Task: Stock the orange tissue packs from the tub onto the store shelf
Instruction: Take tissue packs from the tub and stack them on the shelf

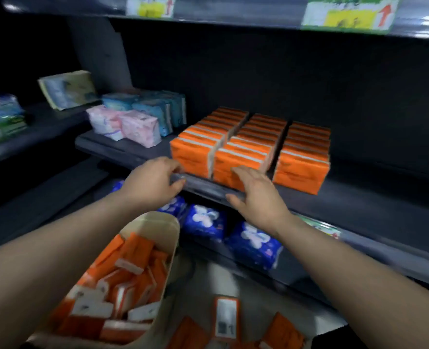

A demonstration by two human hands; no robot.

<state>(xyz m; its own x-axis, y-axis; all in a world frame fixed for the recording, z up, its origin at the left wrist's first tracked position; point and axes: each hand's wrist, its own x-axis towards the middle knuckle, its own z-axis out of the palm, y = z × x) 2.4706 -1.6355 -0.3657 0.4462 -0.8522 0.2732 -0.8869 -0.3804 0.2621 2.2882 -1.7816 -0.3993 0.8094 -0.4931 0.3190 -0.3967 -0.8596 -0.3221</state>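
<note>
Stocking partly done: three rows shelved, tub still well filled
The orange plastic-wrapped tissue packs [248,144] stand in three rows on the dark metal store shelf [359,195], with the front packs close to its near lip; many more lie in the beige tub [174,238] near left, and a few loose packs [225,318] lie on the floor. The right hand [257,197] lays straight fingers on the middle row's front pack, gripping nothing; the left hand [153,183] curls at the lip, grasp not discernible. Bare shelf lies right of the rows; pink soft packs [132,127] bound the left

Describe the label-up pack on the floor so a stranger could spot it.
Find the beige tub at bottom left. On the floor to its right lie loose orange packs. Only this pack shows a white barcode label.
</note>
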